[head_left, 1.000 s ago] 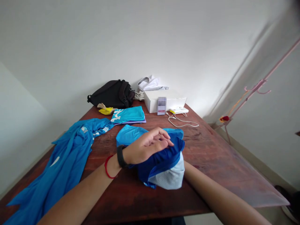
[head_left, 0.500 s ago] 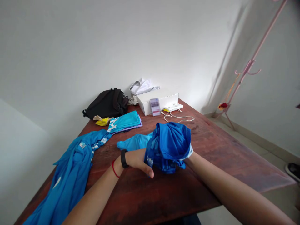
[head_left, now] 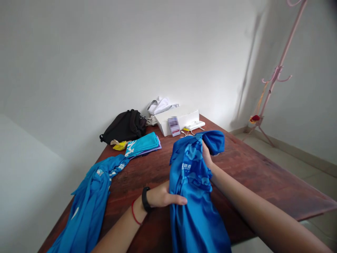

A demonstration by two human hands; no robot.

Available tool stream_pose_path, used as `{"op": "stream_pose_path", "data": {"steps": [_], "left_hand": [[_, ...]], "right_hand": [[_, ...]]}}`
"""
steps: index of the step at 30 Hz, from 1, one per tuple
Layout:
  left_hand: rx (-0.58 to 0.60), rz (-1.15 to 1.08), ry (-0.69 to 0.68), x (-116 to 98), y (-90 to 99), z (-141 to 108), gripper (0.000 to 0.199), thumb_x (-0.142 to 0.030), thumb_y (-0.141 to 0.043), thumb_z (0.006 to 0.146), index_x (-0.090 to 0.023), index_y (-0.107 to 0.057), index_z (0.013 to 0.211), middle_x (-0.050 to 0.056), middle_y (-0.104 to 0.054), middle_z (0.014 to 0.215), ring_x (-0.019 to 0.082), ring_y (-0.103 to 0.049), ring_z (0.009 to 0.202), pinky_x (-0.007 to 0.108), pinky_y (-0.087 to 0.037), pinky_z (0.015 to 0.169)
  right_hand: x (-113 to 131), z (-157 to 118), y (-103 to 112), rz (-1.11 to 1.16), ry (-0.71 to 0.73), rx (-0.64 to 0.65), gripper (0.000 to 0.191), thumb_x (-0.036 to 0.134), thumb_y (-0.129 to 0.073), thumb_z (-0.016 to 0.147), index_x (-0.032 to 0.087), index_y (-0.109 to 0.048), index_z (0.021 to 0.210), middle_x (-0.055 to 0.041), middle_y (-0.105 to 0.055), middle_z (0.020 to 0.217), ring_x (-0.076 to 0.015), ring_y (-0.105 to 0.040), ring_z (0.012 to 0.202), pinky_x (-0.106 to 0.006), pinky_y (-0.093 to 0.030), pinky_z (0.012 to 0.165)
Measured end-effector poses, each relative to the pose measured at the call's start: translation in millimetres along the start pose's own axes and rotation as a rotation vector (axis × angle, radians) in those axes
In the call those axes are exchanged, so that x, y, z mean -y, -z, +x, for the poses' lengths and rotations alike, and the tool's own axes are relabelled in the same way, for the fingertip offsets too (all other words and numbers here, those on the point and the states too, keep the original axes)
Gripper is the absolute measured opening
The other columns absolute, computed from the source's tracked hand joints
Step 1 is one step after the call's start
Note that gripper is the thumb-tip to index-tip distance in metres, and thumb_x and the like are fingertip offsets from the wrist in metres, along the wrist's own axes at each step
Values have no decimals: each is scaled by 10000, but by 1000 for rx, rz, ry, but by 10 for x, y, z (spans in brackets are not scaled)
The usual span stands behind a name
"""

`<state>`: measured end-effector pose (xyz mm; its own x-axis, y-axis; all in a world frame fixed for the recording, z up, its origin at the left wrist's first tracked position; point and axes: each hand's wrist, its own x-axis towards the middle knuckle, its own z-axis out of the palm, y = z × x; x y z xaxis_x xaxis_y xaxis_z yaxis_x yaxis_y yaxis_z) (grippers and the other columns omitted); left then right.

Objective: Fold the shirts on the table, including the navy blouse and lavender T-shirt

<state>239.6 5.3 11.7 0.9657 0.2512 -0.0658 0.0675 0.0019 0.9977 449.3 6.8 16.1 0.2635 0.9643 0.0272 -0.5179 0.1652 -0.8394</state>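
Note:
A blue sports shirt [head_left: 193, 186] with a pale wavy pattern and white lettering hangs from both hands over the table's front edge. My left hand [head_left: 167, 197], with a dark band on the wrist, grips its left side, thumb across the front and fingers hidden behind the cloth. Higher up, my right hand [head_left: 207, 154] holds the top part from the right; the fabric covers most of its fingers. A flap of the shirt folds over to the right of that hand.
On the dark red wooden table [head_left: 147, 179] lie another blue garment [head_left: 92, 196], folded turquoise clothing [head_left: 143, 144], a yellow item [head_left: 120, 145], a black backpack [head_left: 122, 126], a white box [head_left: 181, 116] and a white power strip [head_left: 195, 125]. A pink coat stand [head_left: 283, 56] stands right.
The bundled shirt has been lifted and turned; its length now hangs toward me with lettering facing up. My right hand has moved up, and my left thumb now lies across the cloth.

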Motion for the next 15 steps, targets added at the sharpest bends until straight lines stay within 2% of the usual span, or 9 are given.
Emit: {"op": "stream_pose_path", "data": {"steps": [4, 8, 11, 13, 15], "left_hand": [[-118, -160, -70, 105, 34, 100, 705, -419, -814, 791, -244, -542, 1418, 112, -566, 1437, 315, -539, 1300, 470, -414, 1103], [-123, -434, -31, 332, -103, 258, 797, -468, -872, 694, -243, -562, 1393, 127, -622, 1349, 321, -596, 1221, 449, -454, 1040], [-106, -556, 12, 486, -215, 338, 697, -430, -904, 640, -187, -662, 1246, 119, -690, 1181, 279, -658, 1068, 402, -484, 974], [-75, -634, 59, 533, -246, 352, 546, -458, -883, 653, -140, -712, 1063, 91, -708, 948, 229, -685, 850, 379, -522, 859], [-52, -680, 99, 518, -235, 332, 435, -453, -857, 685, -119, -706, 922, 20, -624, 698, 159, -631, 631, 342, -529, 743]], "right_hand": [[20, -8, -61, 72, -15, 28, 713, 808, -390, 836, 228, -698, 1113, -106, -749, 907, -289, -702, 840, -356, -588, 664], [-49, -21, -78, 109, -33, 48, 681, 773, -454, 822, 227, -696, 1148, -109, -752, 989, -296, -697, 892, -361, -583, 703], [-86, -33, -83, 167, -59, 52, 635, 726, -511, 824, 209, -701, 1139, -97, -752, 968, -291, -696, 910, -370, -585, 756], [-98, -36, -75, 194, -84, 58, 631, 715, -502, 841, 214, -682, 1179, -87, -752, 967, -284, -701, 896, -376, -587, 761], [-106, -30, -61, 198, -104, 58, 635, 722, -473, 855, 230, -659, 1210, -76, -753, 975, -283, -711, 880, -384, -593, 734]]}}
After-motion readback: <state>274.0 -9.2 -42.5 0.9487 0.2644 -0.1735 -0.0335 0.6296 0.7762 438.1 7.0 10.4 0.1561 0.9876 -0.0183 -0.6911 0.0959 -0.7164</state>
